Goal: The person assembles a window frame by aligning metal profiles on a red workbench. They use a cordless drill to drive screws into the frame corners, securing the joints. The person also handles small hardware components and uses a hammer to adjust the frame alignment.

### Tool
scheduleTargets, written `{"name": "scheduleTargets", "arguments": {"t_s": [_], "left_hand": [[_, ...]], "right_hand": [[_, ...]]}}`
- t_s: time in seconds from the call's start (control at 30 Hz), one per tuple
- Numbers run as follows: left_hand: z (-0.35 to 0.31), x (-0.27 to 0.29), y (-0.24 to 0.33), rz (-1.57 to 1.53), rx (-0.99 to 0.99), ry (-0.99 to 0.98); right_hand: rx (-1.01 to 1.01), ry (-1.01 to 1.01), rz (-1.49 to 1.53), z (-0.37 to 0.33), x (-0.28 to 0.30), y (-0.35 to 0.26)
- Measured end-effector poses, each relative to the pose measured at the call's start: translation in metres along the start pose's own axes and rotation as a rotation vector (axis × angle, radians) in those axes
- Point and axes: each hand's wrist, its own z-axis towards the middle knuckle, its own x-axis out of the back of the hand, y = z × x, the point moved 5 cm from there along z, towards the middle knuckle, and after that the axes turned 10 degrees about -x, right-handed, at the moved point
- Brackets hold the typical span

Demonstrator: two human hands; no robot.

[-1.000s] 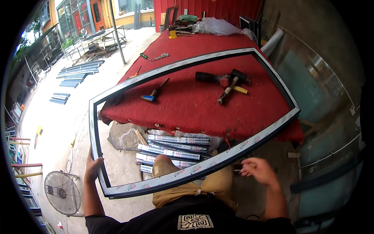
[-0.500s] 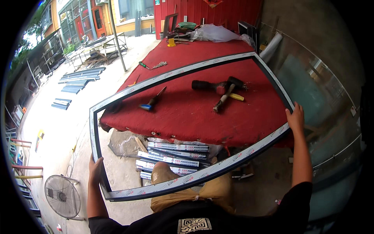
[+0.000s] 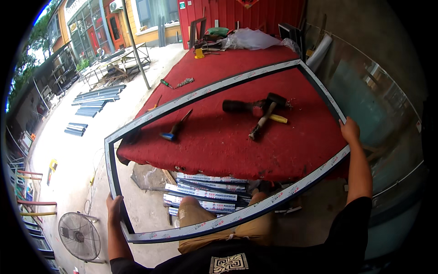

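Note:
I hold up a large four-sided window frame (image 3: pixel 273 201), dark with white printed film on its faces and no glass in it. My left hand (image 3: pixel 115 208) is closed round its left side near the lower corner. My right hand (image 3: pixel 350 130) grips the right side. Through the opening, a black-headed mallet (image 3: pixel 235 106) and a hammer (image 3: pixel 263 121) lie crossed on the red cloth-covered table (image 3: pixel 214 150). A blue-tipped hand tool (image 3: pixel 169 135) lies to their left. Past the frame's upper bar are a green-handled screwdriver (image 3: pixel 166 83) and a heap of small metal pieces (image 3: pixel 185 82).
Film-wrapped profile bars (image 3: pixel 200 194) are stacked below the table's near edge. A floor fan (image 3: pixel 80 236) stands at lower left. Dark bars (image 3: pixel 98 98) lie on the ground further off. Glass panes (image 3: pixel 365 100) lean at the right; plastic sheeting (image 3: pixel 253 39) covers the table's far end.
The window frame stays in both hands; its lower edge and right corner sit slightly lower in the view. The view has shifted a little, and the tools on the table have not visibly been moved.

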Motion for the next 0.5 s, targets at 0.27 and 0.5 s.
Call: {"name": "scheduleTargets", "arguments": {"t_s": [0.27, 0.5], "left_hand": [[0.007, -0.006, 0.035, -0.164, -0.052, -0.03], [0.077, -0.057, 0.162, -0.088, -0.217, -0.152]], "right_hand": [[-0.035, 0.134, 0.034, -0.006, -0.018, 0.082], [-0.244, 0.091, 0.12, -0.084, -0.005, 0.195]]}}
